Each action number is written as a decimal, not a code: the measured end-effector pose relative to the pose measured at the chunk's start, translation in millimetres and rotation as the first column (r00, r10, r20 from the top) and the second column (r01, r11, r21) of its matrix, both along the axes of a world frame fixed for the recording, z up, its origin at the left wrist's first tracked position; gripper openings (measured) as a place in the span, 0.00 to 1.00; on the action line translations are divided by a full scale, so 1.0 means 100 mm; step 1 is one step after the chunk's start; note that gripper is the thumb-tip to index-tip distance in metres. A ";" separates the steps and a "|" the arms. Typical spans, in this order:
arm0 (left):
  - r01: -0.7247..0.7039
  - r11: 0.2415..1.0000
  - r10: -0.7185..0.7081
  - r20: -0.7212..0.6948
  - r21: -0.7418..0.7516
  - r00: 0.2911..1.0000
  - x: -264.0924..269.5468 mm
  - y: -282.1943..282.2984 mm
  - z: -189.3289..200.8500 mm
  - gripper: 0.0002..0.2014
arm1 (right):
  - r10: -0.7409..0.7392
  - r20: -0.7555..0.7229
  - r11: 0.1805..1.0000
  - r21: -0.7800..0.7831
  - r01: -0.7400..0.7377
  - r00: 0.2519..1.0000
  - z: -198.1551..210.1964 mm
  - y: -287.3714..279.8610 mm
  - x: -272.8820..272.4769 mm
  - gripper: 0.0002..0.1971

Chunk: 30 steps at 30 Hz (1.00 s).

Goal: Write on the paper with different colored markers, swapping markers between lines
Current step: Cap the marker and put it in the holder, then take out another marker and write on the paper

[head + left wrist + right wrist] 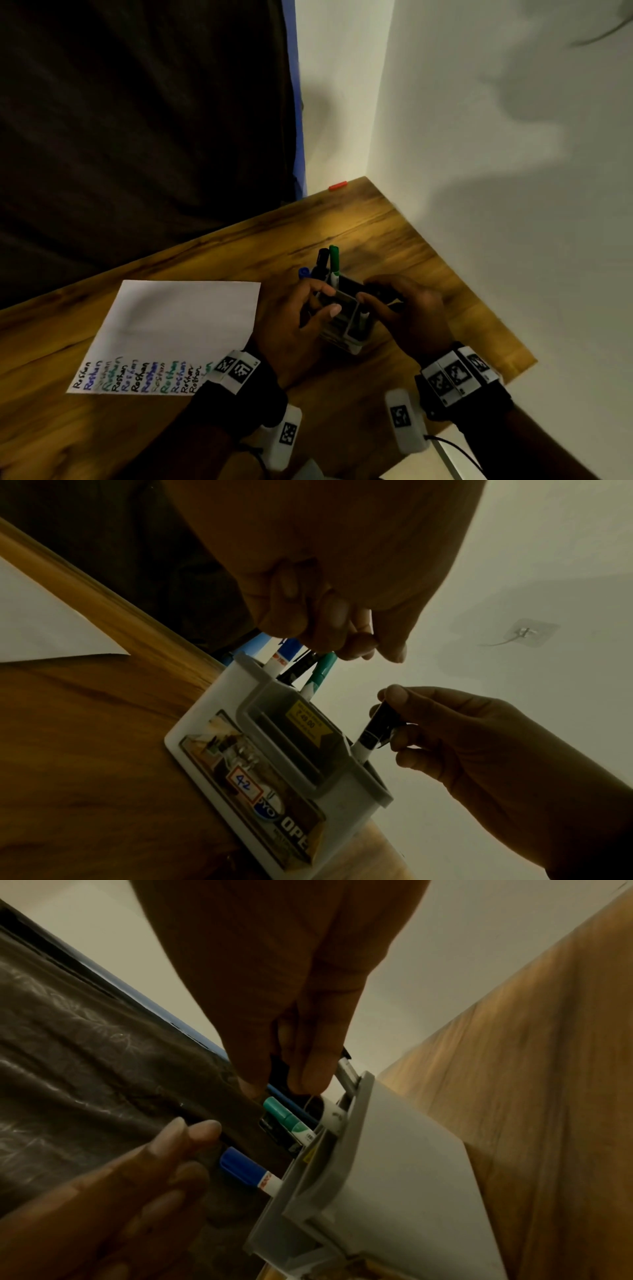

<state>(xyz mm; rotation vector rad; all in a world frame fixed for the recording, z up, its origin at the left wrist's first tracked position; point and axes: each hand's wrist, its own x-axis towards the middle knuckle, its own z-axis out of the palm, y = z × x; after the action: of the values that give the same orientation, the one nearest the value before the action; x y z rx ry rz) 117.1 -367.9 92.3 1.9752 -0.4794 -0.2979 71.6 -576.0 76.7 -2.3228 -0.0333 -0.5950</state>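
Right hand [445, 739] pinches black marker [375, 730] upright in holder [219, 696] on counter [394, 222]. Left hand [298, 318] fingers relaxed over holder, nearer paper [178, 318] lying leftward, holding nothing.

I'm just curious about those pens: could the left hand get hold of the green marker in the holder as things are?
Probably yes. The left hand hovers right beside the holder, fingers loose, and the green marker stands upright with its cap clear above the rim. The right hand is busy with a black marker in another compartment.
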 end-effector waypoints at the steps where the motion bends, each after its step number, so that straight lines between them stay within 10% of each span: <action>1: -0.005 1.000 0.005 -0.002 0.001 1.000 0.00 0.00 0.00 0.07 | -0.002 -0.002 1.000 -0.016 0.002 1.000 0.00 0.00 0.00 0.14; 12: 0.001 1.000 -0.001 0.064 0.010 0.998 -0.01 0.31 -0.01 0.09 | -0.073 -0.001 0.994 -0.086 0.073 0.997 0.35 0.11 0.00 0.13; 20: -0.177 0.977 0.169 0.082 0.114 0.982 -0.17 1.43 0.00 0.10 | 0.294 0.039 0.952 -0.097 -0.290 0.955 0.55 1.26 0.18 0.09; 30: -0.684 0.705 0.674 0.126 0.185 0.728 -0.97 3.69 -0.30 0.09 | 0.738 -0.329 0.605 -0.063 -0.794 0.589 0.21 3.53 0.21 0.09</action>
<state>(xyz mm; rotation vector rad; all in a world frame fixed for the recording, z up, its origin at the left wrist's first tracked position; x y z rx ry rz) 19.8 1.2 61.8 2.2301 0.2979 0.1844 92.1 -222.9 97.5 -2.2533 -0.9835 0.2001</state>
